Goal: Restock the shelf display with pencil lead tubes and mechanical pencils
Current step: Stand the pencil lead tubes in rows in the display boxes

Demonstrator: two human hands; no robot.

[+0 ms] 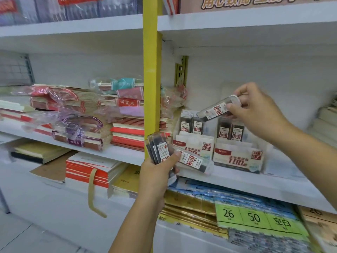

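Observation:
A white display box marked HB 0.5 (194,143) and another marked HB 0.7 (237,156) stand side by side on the white shelf (255,181), each holding upright pencil lead tubes (229,132). My right hand (255,108) pinches one clear lead tube (217,109) by its cap end, tilted above the boxes. My left hand (156,167) grips a bundle of several lead tubes (160,148) in front of the yellow post, one tube (193,160) sticking out to the right. No mechanical pencils are visible.
A yellow upright post (152,79) divides the shelving. Stacks of wrapped red and cream notebooks (80,117) fill the left bay. Below lie blue and gold paper packs and a green price label (255,218). More books sit at the far right (326,121).

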